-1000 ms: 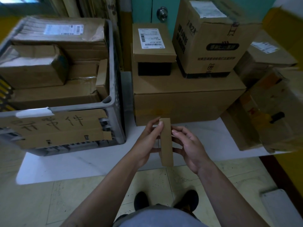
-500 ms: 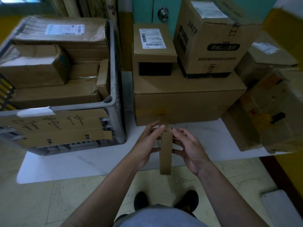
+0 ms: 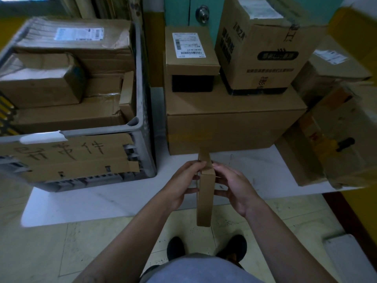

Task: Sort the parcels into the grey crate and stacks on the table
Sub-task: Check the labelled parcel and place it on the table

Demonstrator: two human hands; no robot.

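You hold one slim parcel [image 3: 205, 197] upright between two hands. The fingers of your left hand [image 3: 181, 184] pinch its upper left edge and those of your right hand [image 3: 236, 186] curl against its right side, so both grip it. Its top is over the near edge of the desk [image 3: 102, 199] and its lower end over the tiled floor [image 3: 40, 252].

The grey crate [image 3: 142, 111], on the desk to the left, holds at least four parcels, and a hand-lettered cardboard sign [image 3: 67, 156] covers its front. Beside it is one stack of three: a wide carton [image 3: 224, 127] carrying a small labelled box [image 3: 189, 54] and a tall printed carton [image 3: 261, 48]. The cartons at far right are blurred — I can't count them.

Against a second ago, the parcel hangs lower and a flap stands up from its top end — your hands sit in much the same spot. The desk is white, the floor pale, and a teal door [image 3: 177, 9] with a round knob [image 3: 202, 12] stands behind.
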